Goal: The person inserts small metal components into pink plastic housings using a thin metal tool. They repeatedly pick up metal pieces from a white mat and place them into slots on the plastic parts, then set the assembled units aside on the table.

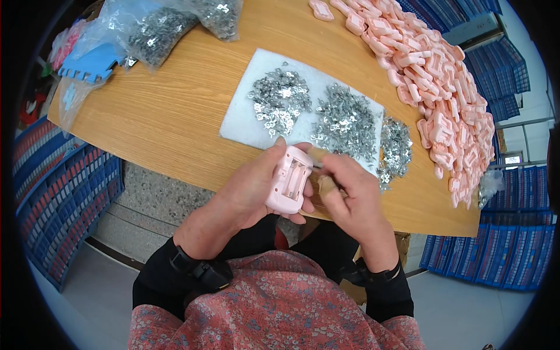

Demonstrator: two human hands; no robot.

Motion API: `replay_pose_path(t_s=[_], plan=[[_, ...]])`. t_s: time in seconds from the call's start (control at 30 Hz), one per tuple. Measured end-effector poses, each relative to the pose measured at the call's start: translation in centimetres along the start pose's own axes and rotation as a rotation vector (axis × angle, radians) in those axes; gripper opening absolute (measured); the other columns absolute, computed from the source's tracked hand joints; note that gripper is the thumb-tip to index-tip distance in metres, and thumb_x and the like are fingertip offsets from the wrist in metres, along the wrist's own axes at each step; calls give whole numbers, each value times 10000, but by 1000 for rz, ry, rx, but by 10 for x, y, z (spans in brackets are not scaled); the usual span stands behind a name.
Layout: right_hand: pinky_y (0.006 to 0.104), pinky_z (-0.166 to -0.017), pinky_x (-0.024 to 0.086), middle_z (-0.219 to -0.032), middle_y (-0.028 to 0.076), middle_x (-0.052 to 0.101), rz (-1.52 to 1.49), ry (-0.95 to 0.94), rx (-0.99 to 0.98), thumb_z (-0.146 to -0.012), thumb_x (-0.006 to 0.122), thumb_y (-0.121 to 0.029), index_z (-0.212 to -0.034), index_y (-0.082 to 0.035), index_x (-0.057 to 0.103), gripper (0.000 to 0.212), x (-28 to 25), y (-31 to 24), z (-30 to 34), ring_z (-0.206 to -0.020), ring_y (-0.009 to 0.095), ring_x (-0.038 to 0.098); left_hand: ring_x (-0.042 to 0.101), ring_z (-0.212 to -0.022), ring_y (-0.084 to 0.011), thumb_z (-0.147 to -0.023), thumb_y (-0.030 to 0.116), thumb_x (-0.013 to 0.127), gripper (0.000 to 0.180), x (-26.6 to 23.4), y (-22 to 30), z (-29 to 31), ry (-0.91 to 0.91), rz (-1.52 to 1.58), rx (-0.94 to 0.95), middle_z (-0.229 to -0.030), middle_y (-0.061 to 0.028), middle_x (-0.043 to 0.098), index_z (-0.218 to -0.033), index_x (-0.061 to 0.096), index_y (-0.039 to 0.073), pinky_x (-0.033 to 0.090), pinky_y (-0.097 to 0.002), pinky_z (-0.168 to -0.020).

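Note:
My left hand [249, 182] is closed around a pale pink plastic casing [279, 197], its open battery compartment facing up. Several small screw holes dot the casing, and metal contacts show in the compartment. Close against the casing's right side is my right hand [357, 193], with tan coverings on the thumb and a finger. Its fingers are pinched together; a thin dark sliver shows by the fingertips, too small to name. Just beyond both hands, a white foam sheet [239, 118] bears two heaps of small metal contact pieces, the left heap [282, 100] and the right heap [347, 123].
More metal pieces [396, 146] lie off the foam's right edge on the wooden table [169, 125]. Pink casings [434, 87] are piled along the right side. Clear bags of metal parts [157, 38] and a blue foam piece [90, 63] sit far left. Blue racks [67, 192] stand around.

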State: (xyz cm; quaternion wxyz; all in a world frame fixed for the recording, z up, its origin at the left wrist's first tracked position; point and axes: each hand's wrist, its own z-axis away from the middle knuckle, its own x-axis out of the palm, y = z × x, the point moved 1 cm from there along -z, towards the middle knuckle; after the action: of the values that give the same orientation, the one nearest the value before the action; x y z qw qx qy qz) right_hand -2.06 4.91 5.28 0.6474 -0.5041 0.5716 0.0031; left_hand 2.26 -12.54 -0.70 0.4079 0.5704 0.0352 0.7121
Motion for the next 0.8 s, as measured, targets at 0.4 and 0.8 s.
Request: replay_pose_path(t_s=[0.4,0.8], plan=[[258,-621,464,-821,22,625,-565,99,389,-958,628,-128,-1125,13,620,219,17,11,4,-688,84,552,694,-744,-267,-1053,510,188,625,0,-1,0,-82,-13,21,-919,-133,662,-1507,295,93,600,-406,-638],[161,-516,357,-756,-20,593,-1001,-17,649,-980,621,-186,-1053,-25,606,178,11,16,13,-607,17,501,636,-871,-122,-964,116,574,400,21,-1,17,166,-797,341,-1004,-77,650,-1331,486,-17,522,-280,-752]])
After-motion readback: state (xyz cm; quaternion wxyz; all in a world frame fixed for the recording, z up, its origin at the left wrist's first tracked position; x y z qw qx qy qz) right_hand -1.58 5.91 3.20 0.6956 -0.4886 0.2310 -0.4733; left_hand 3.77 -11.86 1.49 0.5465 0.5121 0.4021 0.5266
